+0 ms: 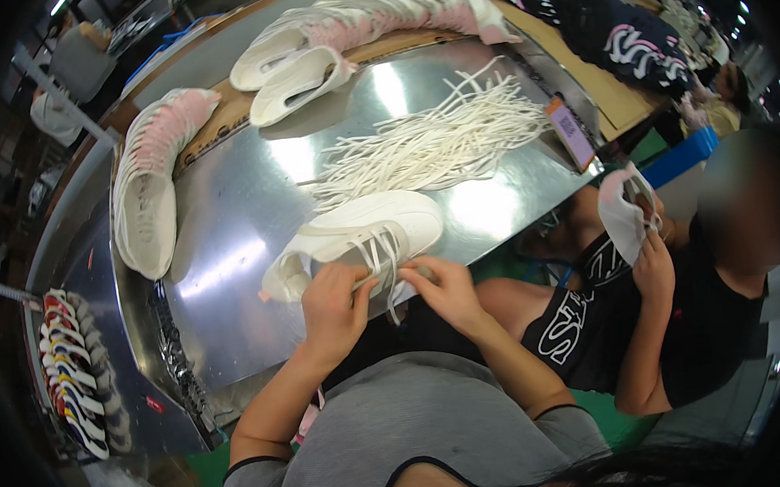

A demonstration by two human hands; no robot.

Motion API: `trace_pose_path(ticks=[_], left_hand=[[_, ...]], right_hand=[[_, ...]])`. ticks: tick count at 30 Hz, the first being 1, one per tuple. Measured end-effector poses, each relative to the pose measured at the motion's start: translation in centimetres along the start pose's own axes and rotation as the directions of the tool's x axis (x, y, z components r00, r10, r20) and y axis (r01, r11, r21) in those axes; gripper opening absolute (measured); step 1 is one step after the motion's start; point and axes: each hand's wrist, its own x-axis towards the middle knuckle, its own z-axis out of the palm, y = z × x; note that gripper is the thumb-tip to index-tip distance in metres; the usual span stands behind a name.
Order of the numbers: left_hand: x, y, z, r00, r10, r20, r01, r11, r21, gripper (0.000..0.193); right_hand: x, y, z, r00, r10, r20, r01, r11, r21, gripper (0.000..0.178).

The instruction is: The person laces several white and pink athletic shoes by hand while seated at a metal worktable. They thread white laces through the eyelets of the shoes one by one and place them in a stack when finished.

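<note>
A white shoe upper [415, 211] lies on its side at the near edge of the metal table, toe to the right. A whitish shoelace [376, 249] runs across its eyelets, and a loose end hangs past the table's edge. My left hand [333, 302] is closed at the near side of the eyelet row, thumb and fingers pinching the upper by the lacing. Beside it, my right hand [451, 295] pinches the lace between thumb and forefinger. The fingertips of both hands partly cover what they grip.
Loose white laces [437, 142] form a heap behind the upper. Nested white uppers [150, 187] stand at left, and another row [367, 17] curves along the back. At right a co-worker's hand [653, 263] holds a white upper [623, 220]. Colourful shoe pieces [69, 375] line the far left.
</note>
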Motion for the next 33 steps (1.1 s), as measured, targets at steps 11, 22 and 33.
trace_pose_path(ticks=[11,22,33], left_hand=[[0.4,-0.7,-1.5,0.999,-0.027,0.043,0.026,0.999,0.029,0.019],[0.2,-3.8,-0.1,0.803,-0.294,0.518,0.403,0.909,-0.108,0.028],[0.4,-2.4,1.8,0.872,-0.337,0.355,0.312,0.941,0.128,0.032]], right_hand=[[-4.2,1.5,1.4,0.772,-0.004,0.635,-0.297,0.881,0.368,0.020],[3.1,0.6,2.0,0.947,0.259,0.187,-0.307,0.903,0.300,0.016],[3.2,0.8,2.2,0.978,0.209,-0.004,-0.191,0.903,0.384,0.013]])
